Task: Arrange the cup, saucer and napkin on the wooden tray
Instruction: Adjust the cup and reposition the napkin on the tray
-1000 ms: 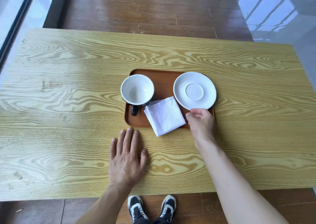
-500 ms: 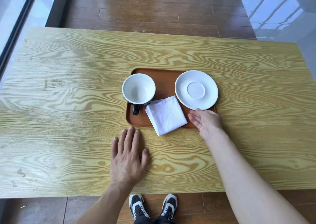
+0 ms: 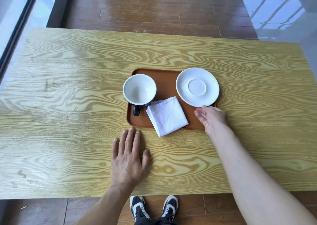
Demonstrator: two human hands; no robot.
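A brown wooden tray (image 3: pixel 167 80) lies in the middle of the table. On its left stands a cup (image 3: pixel 139 89), white inside and dark outside, with its handle toward me. A folded white napkin (image 3: pixel 167 115) lies on the tray's near side, one corner hanging over the edge. A white saucer (image 3: pixel 197 87) sits on the tray's right end and overhangs the rim. My right hand (image 3: pixel 211 118) is open, palm up, its fingertips at the saucer's near edge. My left hand (image 3: pixel 127 157) lies flat on the table just in front of the tray, holding nothing.
The tray stands on a yellow wood-grain table (image 3: pixel 68 104) whose near edge is close to my body. Brown floorboards (image 3: pixel 154 6) lie beyond the table, with a glass wall at the left and a railing at the far right. My shoes (image 3: pixel 152 207) show under the near edge.
My right hand has turned from knuckles-up to palm-up and shifted right, staying at the saucer's near edge. The saucer, cup, napkin and left hand have stayed put.
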